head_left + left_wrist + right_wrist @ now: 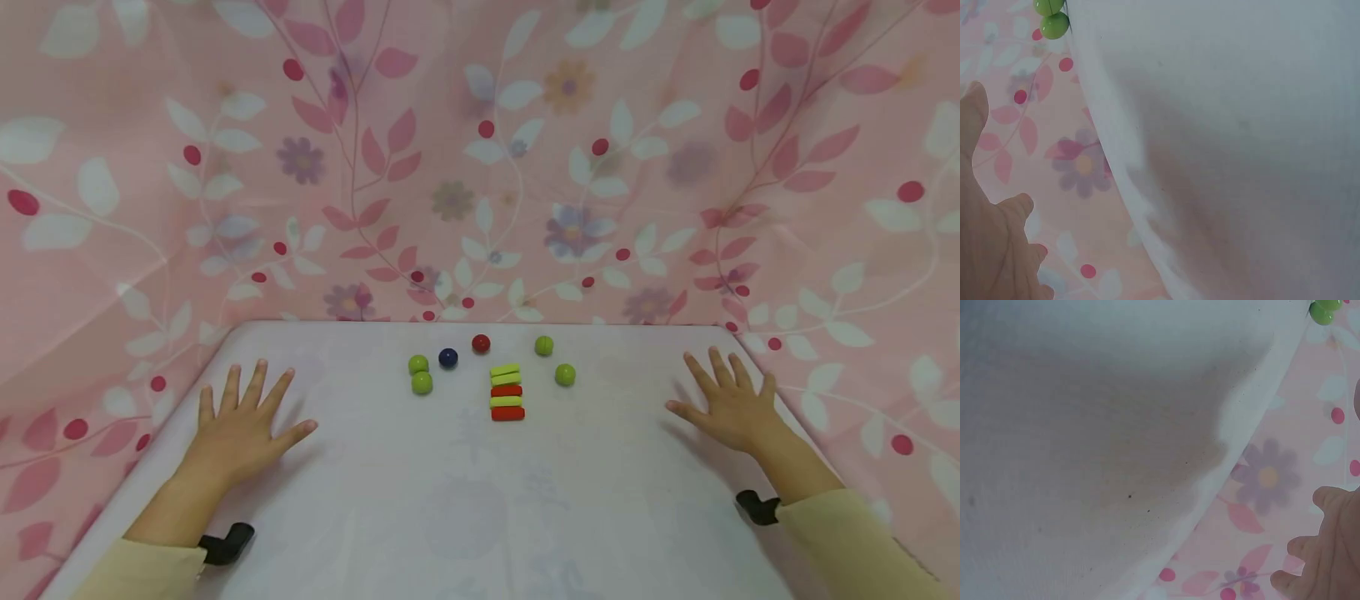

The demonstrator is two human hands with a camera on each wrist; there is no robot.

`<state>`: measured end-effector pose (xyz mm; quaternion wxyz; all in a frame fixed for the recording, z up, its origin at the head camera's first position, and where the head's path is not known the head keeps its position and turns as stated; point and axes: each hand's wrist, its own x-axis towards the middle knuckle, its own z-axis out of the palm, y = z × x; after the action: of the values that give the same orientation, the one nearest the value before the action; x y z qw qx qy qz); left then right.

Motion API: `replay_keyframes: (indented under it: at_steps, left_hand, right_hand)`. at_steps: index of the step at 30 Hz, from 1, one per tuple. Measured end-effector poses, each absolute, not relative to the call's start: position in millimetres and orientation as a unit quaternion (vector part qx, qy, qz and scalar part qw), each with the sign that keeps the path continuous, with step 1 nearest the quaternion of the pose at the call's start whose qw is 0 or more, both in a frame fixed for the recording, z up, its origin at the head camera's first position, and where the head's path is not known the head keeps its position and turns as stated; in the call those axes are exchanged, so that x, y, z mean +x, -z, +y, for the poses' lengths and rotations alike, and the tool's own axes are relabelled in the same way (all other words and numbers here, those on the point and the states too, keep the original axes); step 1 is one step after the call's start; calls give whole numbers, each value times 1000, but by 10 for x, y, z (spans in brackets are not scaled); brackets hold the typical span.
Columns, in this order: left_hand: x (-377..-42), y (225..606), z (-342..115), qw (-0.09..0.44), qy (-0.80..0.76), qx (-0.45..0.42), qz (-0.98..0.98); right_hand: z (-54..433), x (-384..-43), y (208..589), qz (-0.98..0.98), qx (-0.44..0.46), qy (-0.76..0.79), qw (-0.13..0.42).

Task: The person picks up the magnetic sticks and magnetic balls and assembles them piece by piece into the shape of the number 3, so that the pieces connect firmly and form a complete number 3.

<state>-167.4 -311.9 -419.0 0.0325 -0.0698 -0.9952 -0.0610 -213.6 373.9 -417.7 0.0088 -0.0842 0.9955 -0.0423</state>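
My left hand [236,433] is spread over the left side of the white table, fingers apart, holding nothing. On the right side, my right hand [738,412] hovers with its fingers fanned out, casting a shadow. Between them lies a column of short bars: two yellow-green bars [506,374] at the far end, then a red bar [506,391], a yellow-green bar [506,402] and a red bar [507,413] nearest me. Two round green balls [422,383] sit left of the bars, beside a dark blue ball [448,358]. A red ball [481,343] lies behind.
Two more green balls, a far one [543,345] and a nearer one [565,375], lie right of the bars. The white tabletop [420,500] ends at a pink floral curtain [525,167] behind and at both sides. A black strap piece [228,546] sticks out at my left wrist.
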Motion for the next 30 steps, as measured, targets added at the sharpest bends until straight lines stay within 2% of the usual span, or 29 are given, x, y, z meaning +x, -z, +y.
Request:
replay_keyframes:
  at_steps: [30]
  left_hand:
    - [-1665, 4159, -2623, 34, 72, -111, -991]
  right_hand:
    - [3255, -2122, 4116, 991, -112, 75, 6]
